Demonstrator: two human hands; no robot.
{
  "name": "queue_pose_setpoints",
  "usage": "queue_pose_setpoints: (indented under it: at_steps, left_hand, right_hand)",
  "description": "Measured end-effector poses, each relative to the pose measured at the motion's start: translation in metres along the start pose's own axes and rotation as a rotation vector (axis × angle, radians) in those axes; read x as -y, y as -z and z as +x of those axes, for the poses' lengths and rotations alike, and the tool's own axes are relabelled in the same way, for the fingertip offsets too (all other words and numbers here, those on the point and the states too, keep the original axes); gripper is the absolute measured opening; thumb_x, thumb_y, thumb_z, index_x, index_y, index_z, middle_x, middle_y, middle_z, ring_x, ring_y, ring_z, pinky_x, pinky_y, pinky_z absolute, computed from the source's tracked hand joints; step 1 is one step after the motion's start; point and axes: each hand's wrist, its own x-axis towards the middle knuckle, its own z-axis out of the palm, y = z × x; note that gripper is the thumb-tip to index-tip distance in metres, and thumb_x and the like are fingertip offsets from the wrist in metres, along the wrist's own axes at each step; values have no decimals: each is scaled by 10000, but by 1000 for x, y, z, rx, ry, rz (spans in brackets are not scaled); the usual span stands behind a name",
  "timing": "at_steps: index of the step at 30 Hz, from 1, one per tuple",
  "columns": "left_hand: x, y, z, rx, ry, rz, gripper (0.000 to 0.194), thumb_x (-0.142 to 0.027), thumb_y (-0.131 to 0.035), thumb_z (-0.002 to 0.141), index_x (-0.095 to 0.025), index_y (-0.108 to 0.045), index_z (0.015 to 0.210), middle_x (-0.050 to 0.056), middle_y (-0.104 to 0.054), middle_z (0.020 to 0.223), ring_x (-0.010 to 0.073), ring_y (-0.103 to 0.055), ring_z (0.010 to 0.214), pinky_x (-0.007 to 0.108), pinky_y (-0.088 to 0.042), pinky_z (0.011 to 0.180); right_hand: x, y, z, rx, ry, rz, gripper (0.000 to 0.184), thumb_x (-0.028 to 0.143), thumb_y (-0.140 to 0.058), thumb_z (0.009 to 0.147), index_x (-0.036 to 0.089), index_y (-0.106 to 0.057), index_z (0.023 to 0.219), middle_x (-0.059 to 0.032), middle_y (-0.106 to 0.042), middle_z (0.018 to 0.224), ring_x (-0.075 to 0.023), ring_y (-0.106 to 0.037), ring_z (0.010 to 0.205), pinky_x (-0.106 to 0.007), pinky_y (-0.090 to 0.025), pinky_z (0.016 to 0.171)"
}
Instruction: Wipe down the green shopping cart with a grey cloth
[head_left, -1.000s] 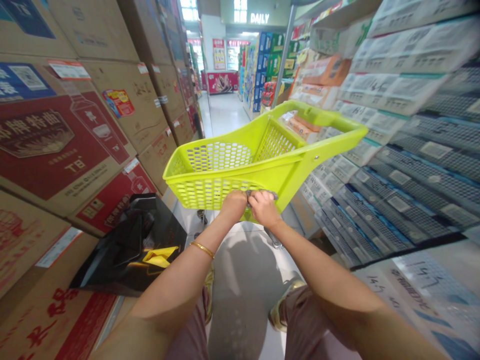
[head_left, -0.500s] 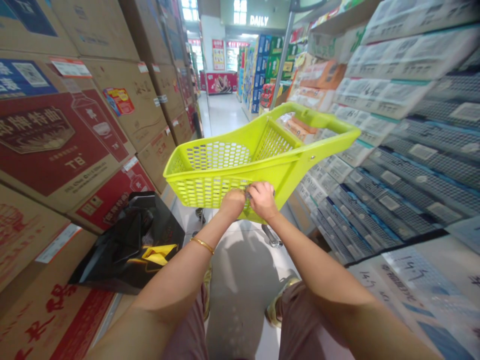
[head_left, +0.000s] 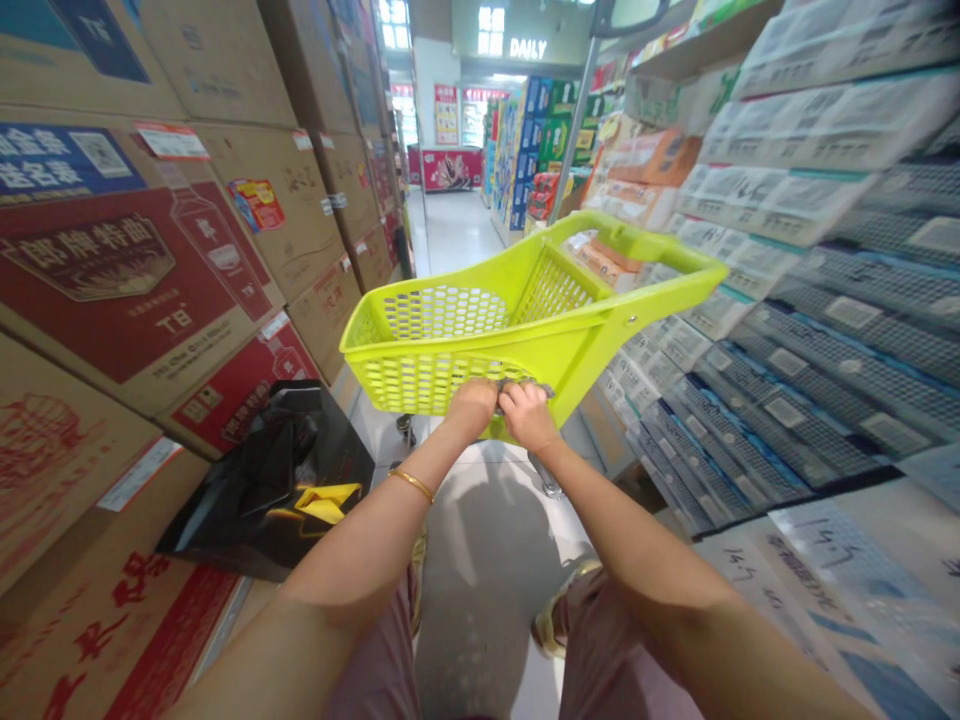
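A lime-green plastic shopping cart (head_left: 574, 345) stands crosswise in front of me, its handle toward the right. My left hand (head_left: 472, 402) is closed at the near side of its basket, with a gold bangle on the wrist. Right beside it, my right hand (head_left: 529, 416) has its fingers curled over a small crumpled grey cloth (head_left: 502, 387). The cloth bunches between both hands, close against the lower basket wall. Most of it is hidden by my fingers. No item shows inside the basket.
Stacked cardboard cartons (head_left: 112, 270) line the left side. A black bag (head_left: 330, 430) with a yellow piece leans against them. Packs of tissue paper (head_left: 795, 200) and dark packs (head_left: 795, 370) fill the right. A metal pole (head_left: 576, 125) rises behind the cart.
Both hands have shifted slightly with the view, and more of the grey cloth shows beyond my right fingers. The cart and shelves appear a little farther right in the picture.
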Motion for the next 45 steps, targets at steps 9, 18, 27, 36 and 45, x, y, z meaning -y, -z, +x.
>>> queue_pose_setpoints:
  at_steps: [9,18,27,36,45]
  left_hand:
    - [-1,0,0,6,6,-14,276,-102,-370,885,-92,-597,1043,124,-645,1027,192,-596,992,286,-460,880]
    - [1,-13,8,-7,14,13,325,-48,-364,855,-81,-626,1045,143,-660,1007,189,-612,977,268,-461,860]
    - [2,-7,5,-11,7,-17,301,-99,-344,894,-96,-608,1039,129,-651,1030,191,-612,964,288,-469,863]
    - [-2,0,1,14,4,1,287,-92,-370,876,-85,-605,1040,132,-652,1022,196,-613,971,280,-477,860]
    - [-1,-8,7,-10,-2,7,315,-48,-363,846,-80,-611,1038,144,-655,1009,203,-613,980,292,-476,860]
  right_hand:
    - [-1,3,2,-32,17,44,186,180,-471,844,178,-639,922,-78,-591,1033,-216,-376,894,-340,-253,752]
    - [-7,36,27,-306,-156,69,230,193,-468,833,225,-632,992,-77,-559,1076,-236,-366,971,-348,-251,792]
    - [3,12,4,12,-60,-18,206,199,-432,861,179,-618,947,-102,-559,1012,-230,-372,910,-352,-239,747]
    - [-1,12,0,22,-23,-7,209,192,-425,876,186,-626,933,-84,-580,1017,-216,-374,892,-338,-242,742]
    - [-10,42,25,-302,-219,54,251,180,-459,831,228,-620,1018,-89,-536,1093,-242,-359,970,-355,-259,783]
